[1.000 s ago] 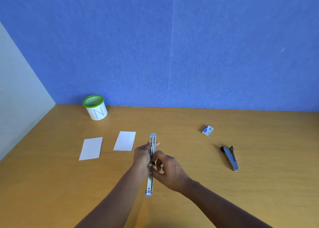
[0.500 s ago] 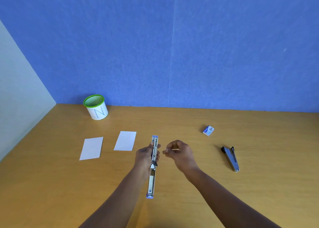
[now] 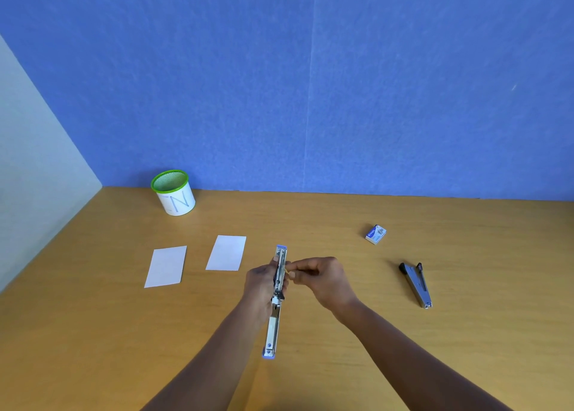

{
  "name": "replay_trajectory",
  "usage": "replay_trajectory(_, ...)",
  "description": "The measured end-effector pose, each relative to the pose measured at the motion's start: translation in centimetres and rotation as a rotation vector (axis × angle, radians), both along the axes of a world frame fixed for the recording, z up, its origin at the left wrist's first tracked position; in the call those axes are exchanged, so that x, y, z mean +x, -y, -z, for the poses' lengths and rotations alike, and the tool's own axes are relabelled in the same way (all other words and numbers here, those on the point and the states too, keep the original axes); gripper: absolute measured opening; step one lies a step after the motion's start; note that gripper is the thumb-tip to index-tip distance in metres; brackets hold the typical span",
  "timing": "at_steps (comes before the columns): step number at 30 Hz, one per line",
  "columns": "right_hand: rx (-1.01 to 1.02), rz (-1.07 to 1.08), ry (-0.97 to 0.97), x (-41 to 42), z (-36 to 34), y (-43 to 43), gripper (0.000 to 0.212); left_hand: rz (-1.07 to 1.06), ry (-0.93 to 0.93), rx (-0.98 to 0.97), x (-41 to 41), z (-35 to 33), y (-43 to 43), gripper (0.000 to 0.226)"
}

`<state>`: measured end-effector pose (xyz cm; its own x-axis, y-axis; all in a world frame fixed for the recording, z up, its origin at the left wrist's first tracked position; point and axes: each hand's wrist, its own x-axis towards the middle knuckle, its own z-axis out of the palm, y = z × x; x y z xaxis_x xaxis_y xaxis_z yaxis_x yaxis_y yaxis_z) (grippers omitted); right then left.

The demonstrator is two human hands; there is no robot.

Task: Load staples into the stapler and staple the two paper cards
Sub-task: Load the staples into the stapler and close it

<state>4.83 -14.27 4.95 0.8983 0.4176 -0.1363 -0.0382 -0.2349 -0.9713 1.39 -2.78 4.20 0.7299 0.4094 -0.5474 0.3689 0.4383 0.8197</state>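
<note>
Staple loading under way, cards not yet joined.

Head view: the left hand (image 3: pixel 260 281) grips the stapler (image 3: pixel 273 323), swung open lengthwise above the tabletop (image 3: pixel 310 218). The right hand (image 3: pixel 324 278) pinches something small, likely a staple strip, against the open channel. Whether any staples are seated cannot be told. The near paper card (image 3: pixel 166 266) and far paper card (image 3: pixel 226 253) lie apart at left, unstapled. By my judgement, seating the strip, closing, stacking and stapling remain.
</note>
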Motion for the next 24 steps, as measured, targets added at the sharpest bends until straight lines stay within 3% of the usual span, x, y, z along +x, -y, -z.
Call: replay_trajectory(24, -0.299, -0.404, 0.486, 1.1, -1.1, 0.4, 0.013, 0.181, -0.115, 0.067, -0.4, -0.9, 0.2, 0.034)
